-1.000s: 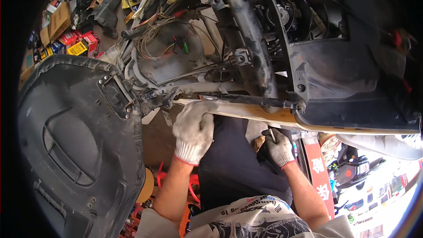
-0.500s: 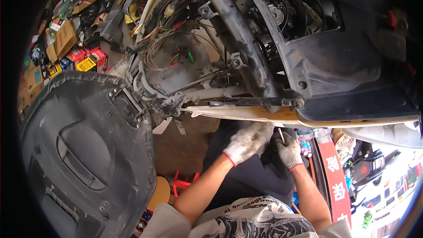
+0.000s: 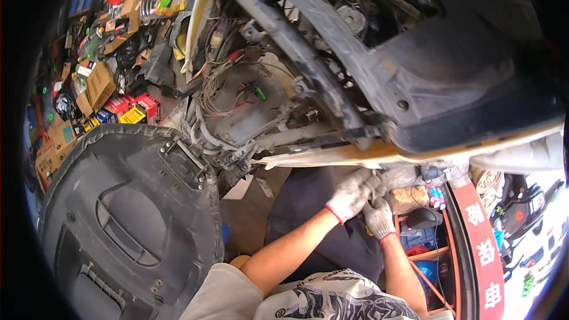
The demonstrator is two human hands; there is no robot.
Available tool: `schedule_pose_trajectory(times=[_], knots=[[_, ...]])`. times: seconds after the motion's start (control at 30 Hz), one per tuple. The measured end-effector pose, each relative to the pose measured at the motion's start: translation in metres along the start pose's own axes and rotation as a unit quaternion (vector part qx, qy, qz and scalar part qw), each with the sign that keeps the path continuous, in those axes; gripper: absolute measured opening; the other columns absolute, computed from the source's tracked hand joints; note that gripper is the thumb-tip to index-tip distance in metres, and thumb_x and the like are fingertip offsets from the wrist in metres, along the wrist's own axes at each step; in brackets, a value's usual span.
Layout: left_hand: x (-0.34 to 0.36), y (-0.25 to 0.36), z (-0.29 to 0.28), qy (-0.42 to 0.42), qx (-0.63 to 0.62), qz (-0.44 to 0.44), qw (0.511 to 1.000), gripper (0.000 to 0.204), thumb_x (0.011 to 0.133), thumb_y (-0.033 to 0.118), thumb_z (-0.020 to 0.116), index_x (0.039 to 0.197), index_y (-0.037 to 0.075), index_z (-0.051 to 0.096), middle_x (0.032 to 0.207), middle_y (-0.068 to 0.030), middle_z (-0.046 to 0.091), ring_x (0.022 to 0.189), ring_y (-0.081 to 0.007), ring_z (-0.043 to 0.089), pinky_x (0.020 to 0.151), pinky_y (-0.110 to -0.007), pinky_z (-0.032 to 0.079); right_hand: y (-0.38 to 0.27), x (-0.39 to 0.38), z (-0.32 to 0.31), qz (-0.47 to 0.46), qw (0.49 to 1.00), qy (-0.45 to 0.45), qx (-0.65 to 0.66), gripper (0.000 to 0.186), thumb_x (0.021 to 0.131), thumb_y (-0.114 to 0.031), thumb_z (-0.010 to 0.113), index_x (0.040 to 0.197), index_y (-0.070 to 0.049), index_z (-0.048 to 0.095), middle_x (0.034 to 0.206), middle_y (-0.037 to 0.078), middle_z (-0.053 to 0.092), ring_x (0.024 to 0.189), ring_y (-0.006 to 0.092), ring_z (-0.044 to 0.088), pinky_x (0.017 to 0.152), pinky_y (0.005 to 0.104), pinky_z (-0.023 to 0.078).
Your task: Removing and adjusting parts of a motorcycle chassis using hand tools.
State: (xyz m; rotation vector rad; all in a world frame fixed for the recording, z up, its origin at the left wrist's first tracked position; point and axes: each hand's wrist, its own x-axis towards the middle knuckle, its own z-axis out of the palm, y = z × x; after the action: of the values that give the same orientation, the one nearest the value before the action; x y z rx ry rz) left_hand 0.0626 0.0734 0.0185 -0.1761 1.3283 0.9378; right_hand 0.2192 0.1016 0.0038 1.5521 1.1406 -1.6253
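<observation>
My left hand (image 3: 353, 194), in a worn white knit glove with a red cuff, is closed just under the cream body panel (image 3: 332, 157) of a scooter-like vehicle. Right below and beside it, my gloved right hand (image 3: 379, 217) is closed too, its fingertips meeting those of the left. Whatever lies between the fingers is hidden or too small to name. Above the panel runs a bare dark frame tube (image 3: 290, 41), and loose wiring (image 3: 216, 80) lies bunched to its left. A large black moulded cover (image 3: 133, 213) with a hinge plate stands swung out at the left.
Cardboard boxes (image 3: 98, 86) and colourful cartons (image 3: 139, 112) are piled at the far left. A dark plastic fairing (image 3: 462, 95) spans the upper right. Beside my right arm stands an orange-edged shelf (image 3: 447, 266) with a red sign strip (image 3: 483, 243) along it.
The view has shifted, bringing the shelf into sight. My hands have come together under the panel edge. A slim pale rod seen in my right hand earlier no longer shows clearly.
</observation>
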Motion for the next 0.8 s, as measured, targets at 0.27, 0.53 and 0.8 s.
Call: schedule_pose_trajectory(times=[0.27,0.53,0.8], knots=[[0.023,-0.031,-0.017,0.170,-0.098,0.031,0.980,0.020,0.096,0.022,0.051,0.101,0.003,0.054,0.081,-0.0097,0.064,0.070,-0.0224,0.066,0.064,-0.035,0.057,0.018,-0.028,-0.025,-0.118,0.988,-0.049,0.086,0.033,0.086,-0.020,0.062,0.117,-0.008,0.058,0.088,0.014,0.065,0.071,0.0221,0.065,0.069,0.0319,0.051],[0.034,-0.027,-0.022,0.197,0.035,0.090,0.976,0.022,0.096,0.021,0.056,0.106,0.002,0.053,0.098,-0.0103,0.063,0.091,-0.0242,0.064,0.081,-0.039,0.054,0.076,-0.004,-0.011,-0.253,0.915,0.057,0.309,0.034,0.086,-0.008,0.064,0.119,-0.006,0.056,0.098,0.012,0.066,0.078,0.0249,0.067,0.070,0.0342,0.053],[0.035,-0.022,-0.022,0.218,0.164,0.069,0.960,0.019,0.095,0.020,0.056,0.104,0.004,0.056,0.100,-0.0073,0.064,0.092,-0.0206,0.064,0.080,-0.033,0.054,0.096,0.025,0.017,-0.354,0.855,0.153,0.347,0.025,0.087,-0.005,0.063,0.111,-0.001,0.058,0.105,0.013,0.064,0.089,0.0302,0.065,0.076,0.0355,0.052]])
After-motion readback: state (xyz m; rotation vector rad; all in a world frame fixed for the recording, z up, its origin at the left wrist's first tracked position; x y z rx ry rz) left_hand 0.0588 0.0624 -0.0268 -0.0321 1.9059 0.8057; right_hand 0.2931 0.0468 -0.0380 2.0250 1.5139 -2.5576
